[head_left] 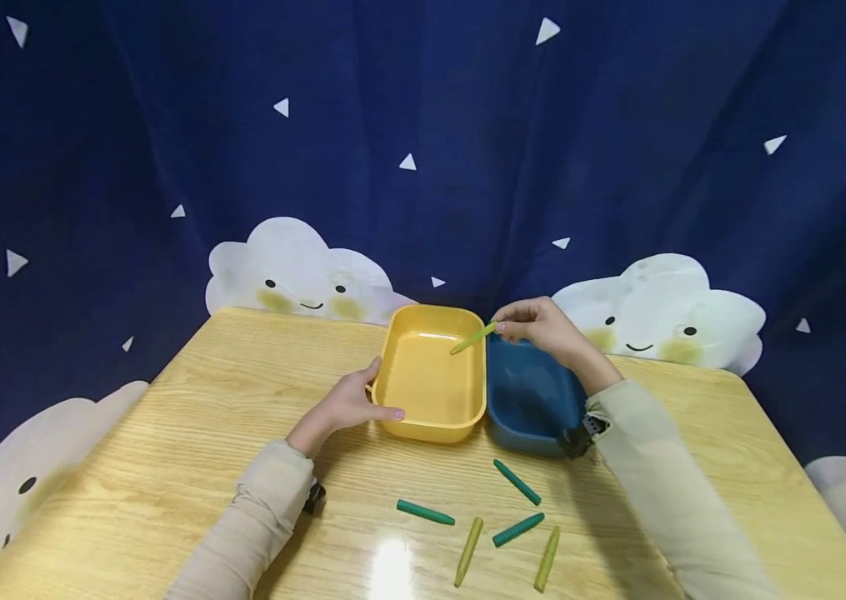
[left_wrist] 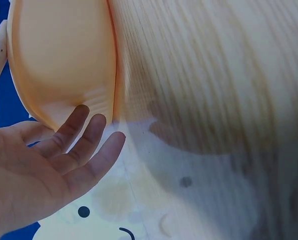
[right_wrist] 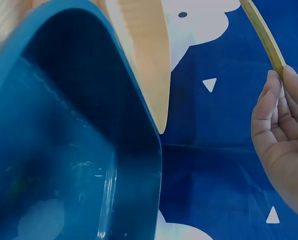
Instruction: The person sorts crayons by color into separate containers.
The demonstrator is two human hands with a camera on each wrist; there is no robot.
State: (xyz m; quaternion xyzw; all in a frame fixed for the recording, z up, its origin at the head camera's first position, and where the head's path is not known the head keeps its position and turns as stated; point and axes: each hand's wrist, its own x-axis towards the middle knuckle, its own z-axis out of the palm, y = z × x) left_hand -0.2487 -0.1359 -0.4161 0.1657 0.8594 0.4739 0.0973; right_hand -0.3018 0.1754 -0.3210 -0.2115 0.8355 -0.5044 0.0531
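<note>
A yellow crayon (head_left: 473,337) slants over the right part of a yellow rectangular bin (head_left: 426,387). My right hand (head_left: 546,329) pinches its upper end between thumb and fingertips, above the back of a dark blue bin (head_left: 531,387). In the right wrist view the crayon (right_wrist: 266,37) sticks up out of the fingertips. My left hand (head_left: 351,400) rests at the yellow bin's front left corner, thumb lying over the rim. The left wrist view shows several fingers (left_wrist: 96,132) of it spread loosely beside the bin wall. Both bins stand side by side.
In front of the bins lie three green crayons (head_left: 517,482) and two more yellow crayons (head_left: 469,552), scattered on the wooden table (head_left: 242,392). Behind the table hangs a dark blue curtain (head_left: 362,167) with white triangles and smiling clouds.
</note>
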